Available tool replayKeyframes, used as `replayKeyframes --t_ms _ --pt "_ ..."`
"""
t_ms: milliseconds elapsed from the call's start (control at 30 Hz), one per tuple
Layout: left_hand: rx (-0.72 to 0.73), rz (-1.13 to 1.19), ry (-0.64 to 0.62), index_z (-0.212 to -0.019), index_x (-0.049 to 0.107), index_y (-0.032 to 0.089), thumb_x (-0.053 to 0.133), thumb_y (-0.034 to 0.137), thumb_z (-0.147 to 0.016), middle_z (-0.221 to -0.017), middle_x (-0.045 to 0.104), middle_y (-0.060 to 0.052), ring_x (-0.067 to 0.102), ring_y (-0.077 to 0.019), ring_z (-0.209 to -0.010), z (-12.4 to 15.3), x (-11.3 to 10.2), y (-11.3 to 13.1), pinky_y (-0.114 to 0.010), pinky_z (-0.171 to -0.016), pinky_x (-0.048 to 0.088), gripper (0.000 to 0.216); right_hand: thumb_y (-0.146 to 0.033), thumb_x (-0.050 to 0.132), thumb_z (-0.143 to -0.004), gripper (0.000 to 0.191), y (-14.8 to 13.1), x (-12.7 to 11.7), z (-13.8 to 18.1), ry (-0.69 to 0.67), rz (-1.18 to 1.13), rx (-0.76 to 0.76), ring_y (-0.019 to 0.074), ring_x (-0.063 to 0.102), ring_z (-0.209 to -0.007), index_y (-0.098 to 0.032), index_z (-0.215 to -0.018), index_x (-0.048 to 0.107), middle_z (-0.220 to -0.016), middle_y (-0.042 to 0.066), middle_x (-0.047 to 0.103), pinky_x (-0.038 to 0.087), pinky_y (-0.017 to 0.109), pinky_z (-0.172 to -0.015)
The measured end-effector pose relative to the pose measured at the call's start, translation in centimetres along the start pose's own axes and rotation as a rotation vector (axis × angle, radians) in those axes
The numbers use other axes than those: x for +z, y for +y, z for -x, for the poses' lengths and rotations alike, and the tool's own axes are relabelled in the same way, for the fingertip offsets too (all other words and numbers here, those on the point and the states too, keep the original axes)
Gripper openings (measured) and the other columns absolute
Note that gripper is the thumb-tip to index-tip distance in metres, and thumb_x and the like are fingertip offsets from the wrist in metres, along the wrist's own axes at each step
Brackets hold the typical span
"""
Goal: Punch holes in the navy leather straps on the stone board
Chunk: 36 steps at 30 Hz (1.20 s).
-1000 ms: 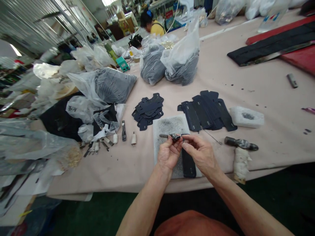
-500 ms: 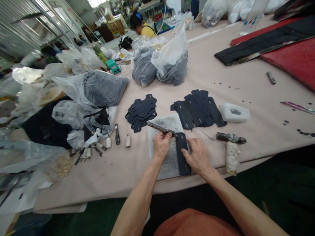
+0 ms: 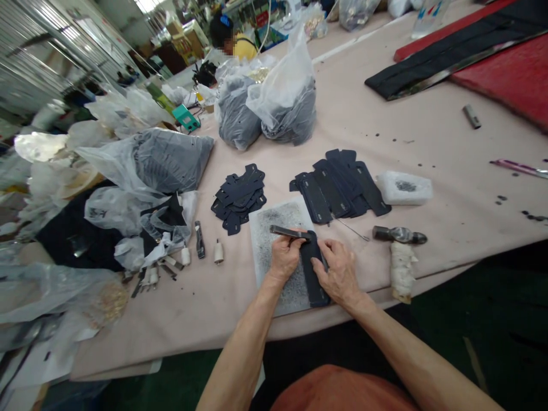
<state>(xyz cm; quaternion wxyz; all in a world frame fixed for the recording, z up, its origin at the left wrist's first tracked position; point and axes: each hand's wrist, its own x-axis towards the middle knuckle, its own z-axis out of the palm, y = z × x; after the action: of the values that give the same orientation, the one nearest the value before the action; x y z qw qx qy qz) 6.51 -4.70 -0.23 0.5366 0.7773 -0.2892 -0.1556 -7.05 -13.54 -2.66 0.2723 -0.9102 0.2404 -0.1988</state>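
Note:
My left hand [image 3: 283,257] is closed round a slim metal punch tool [image 3: 287,232], which lies nearly level with its tip over the top of a dark leather strip [image 3: 314,282]. The strip lies on a speckled grey cutting pad [image 3: 278,225] at the table's near edge. My right hand [image 3: 338,271] rests on the strip, its fingers pressing it down onto the pad.
A hammer with a cloth-wrapped handle [image 3: 400,251] lies right of the pad. Behind it are a row of dark strips [image 3: 340,185], a pile of small dark pieces [image 3: 240,197] and a white block [image 3: 405,188]. Punch tools [image 3: 199,245] and plastic bags [image 3: 171,160] crowd the left. Another person [image 3: 233,40] sits far back.
Both hands came down from in front of me onto the pad. The right hand let go of the tool and settled on the strip; the tool's tip swung over the strip's top.

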Motion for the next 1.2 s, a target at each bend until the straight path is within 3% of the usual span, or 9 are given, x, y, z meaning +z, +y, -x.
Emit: replayKeyframes --t_ms 300,467,867,1033,1200 --pt "0.307 -0.244 0.083 -0.095 0.068 0.016 0.057 0.013 -0.085 -0.095 0.069 0.002 0.064 -0.0031 -0.093 -0.3 1.0 0.0 -0.012 -0.088 0.050 0.015 -0.035 0.056 -0.089 0.047 0.4 0.5 0.2 0.032 -0.022 -0.001 0.0224 0.046 -0.104 -0.016 -0.131 0.056 -0.117 0.007 0.053 0.032 0.038 -0.084" --pt "0.216 -0.214 0.083 -0.093 0.068 0.015 0.054 0.013 -0.086 -0.094 0.069 0.000 0.065 -0.0050 -0.091 -0.5 0.8 0.2 -0.013 -0.085 0.052 0.015 -0.037 0.055 -0.089 0.048 0.4 0.3 0.2 0.027 -0.040 0.008 0.0223 0.046 -0.102 -0.017 -0.132 0.054 -0.117 0.007 0.053 0.032 0.038 -0.084" --pt "0.228 -0.299 0.089 -0.095 0.068 0.013 0.054 0.018 -0.088 -0.096 0.068 -0.002 0.065 -0.0071 -0.093 -0.2 0.6 0.0 -0.017 -0.088 0.052 0.016 -0.037 0.056 -0.089 0.047 0.3 0.2 0.0 0.006 -0.065 0.033 0.0231 0.046 -0.104 -0.019 -0.132 0.055 -0.118 0.005 0.054 0.032 0.039 -0.082" --pt "0.265 -0.273 0.095 -0.093 0.067 0.014 0.056 0.014 -0.086 -0.093 0.068 0.001 0.065 -0.0028 -0.090 -0.3 0.7 0.3 -0.010 -0.086 0.050 0.014 -0.037 0.057 -0.088 0.047 0.3 0.1 0.1 0.011 -0.082 0.038 0.0232 0.046 -0.107 -0.019 -0.132 0.055 -0.119 0.006 0.054 0.032 0.039 -0.083" --pt "0.234 -0.235 0.075 -0.094 0.068 0.017 0.056 0.015 -0.086 -0.094 0.068 0.002 0.064 -0.0031 -0.092 -0.2 1.1 0.0 -0.012 -0.087 0.051 0.014 -0.036 0.057 -0.088 0.047 0.3 0.2 0.1 0.003 -0.071 0.047 0.0236 0.046 -0.107 -0.019 -0.132 0.055 -0.118 0.005 0.054 0.032 0.039 -0.083"
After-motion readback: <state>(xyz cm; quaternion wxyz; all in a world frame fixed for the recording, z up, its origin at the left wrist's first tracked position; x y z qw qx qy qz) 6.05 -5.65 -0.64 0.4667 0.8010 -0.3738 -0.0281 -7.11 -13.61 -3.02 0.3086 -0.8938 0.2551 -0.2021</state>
